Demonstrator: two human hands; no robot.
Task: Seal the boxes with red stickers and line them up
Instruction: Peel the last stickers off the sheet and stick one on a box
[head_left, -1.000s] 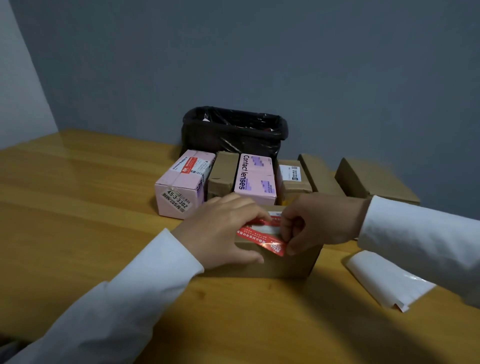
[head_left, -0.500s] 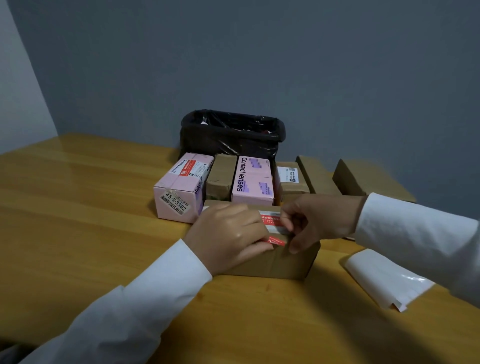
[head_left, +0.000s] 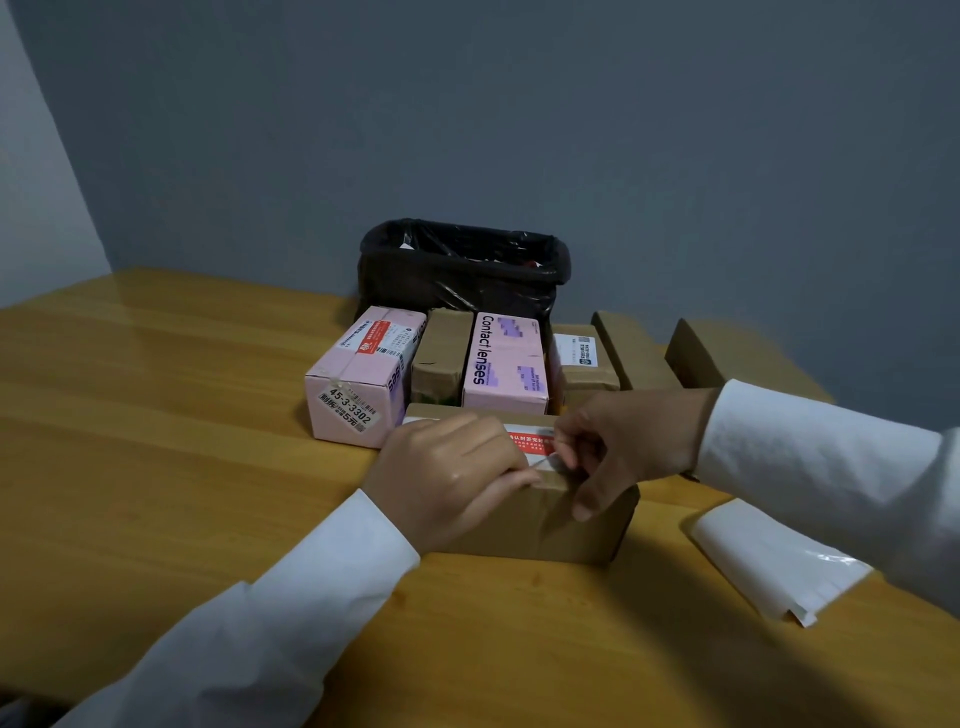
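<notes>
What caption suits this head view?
Both hands, left and right, smooth a red sticker onto a brown box.

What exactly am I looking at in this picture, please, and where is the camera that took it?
No machine is here: the camera sits on a person's head, looking forward and down at their own two hands in white sleeves. On the wooden table lies a brown cardboard box. The left hand grips its near top edge, and the right hand pinches the end of a red sticker lying across the top. Behind stands a row of boxes, two of them pink: one carrying a red sticker, one marked "Contact lenses". Behind those is a bin with a black liner. A white sheet lies to the right.
</notes>
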